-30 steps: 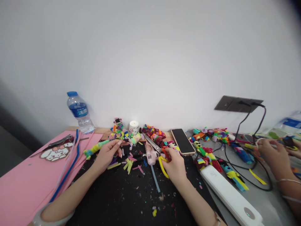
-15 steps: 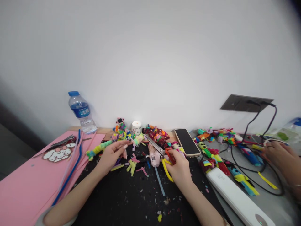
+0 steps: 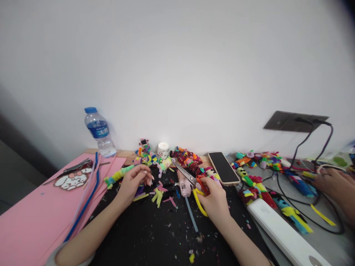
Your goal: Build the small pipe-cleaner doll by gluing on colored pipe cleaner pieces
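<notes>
My left hand (image 3: pixel 133 183) rests on the black mat (image 3: pixel 155 232) with fingers curled; whether it pinches a small piece is too small to tell. It lies beside a yellow-green pipe-cleaner roll (image 3: pixel 118 175) and cut pieces (image 3: pixel 158 194). My right hand (image 3: pixel 212 199) grips the yellow handles of the scissors (image 3: pixel 188 179), whose blades point up and left over a pink glue gun (image 3: pixel 184 186). Small pipe-cleaner figures (image 3: pixel 188 159) are heaped behind.
A water bottle (image 3: pixel 100 132) stands at the back left by pink foam sheets (image 3: pixel 33 214). A phone (image 3: pixel 224 168), a white power strip (image 3: pixel 285 234), cables (image 3: pixel 299 207) and more figures (image 3: pixel 257 184) lie right. Another person's hand (image 3: pixel 331 183) works at the far right.
The view has drifted, so everything sits slightly right and lower. My hands keep their places; the left fingers curl in a little more. The other person's hand has moved toward the right edge.
</notes>
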`<state>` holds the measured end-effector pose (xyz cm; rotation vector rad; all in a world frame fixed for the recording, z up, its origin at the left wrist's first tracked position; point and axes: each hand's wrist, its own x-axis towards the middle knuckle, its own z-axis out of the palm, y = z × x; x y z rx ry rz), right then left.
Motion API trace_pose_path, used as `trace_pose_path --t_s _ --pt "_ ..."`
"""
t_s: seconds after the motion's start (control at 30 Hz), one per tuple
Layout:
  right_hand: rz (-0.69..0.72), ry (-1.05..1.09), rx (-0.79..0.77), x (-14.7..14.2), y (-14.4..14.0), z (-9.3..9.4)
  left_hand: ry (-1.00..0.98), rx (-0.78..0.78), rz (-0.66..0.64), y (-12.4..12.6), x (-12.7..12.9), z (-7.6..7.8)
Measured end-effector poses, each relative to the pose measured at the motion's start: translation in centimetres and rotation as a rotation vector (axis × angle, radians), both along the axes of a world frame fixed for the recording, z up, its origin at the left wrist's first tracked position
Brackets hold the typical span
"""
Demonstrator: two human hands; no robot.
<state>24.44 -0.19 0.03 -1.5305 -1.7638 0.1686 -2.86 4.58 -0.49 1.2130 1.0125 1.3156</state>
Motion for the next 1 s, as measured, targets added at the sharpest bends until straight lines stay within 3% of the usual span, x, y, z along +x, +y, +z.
trace_pose_path --t_s 0.37,0.73,1.0 --pt "0.022 0.001 0.001 -0.01 -0.05 0.0 -0.148 -0.034 -0.015 -0.07 0.23 0.29" --pt "0.012 -0.013 -0.007 -0.06 -0.14 -0.14 -0.156 -0.006 -0.046 -0.04 -0.07 -0.1" --pt "0.026 -0.008 -0.012 -0.15 -0.15 0.02 -0.133 -0.134 0.046 -0.21 0.76 0.52"
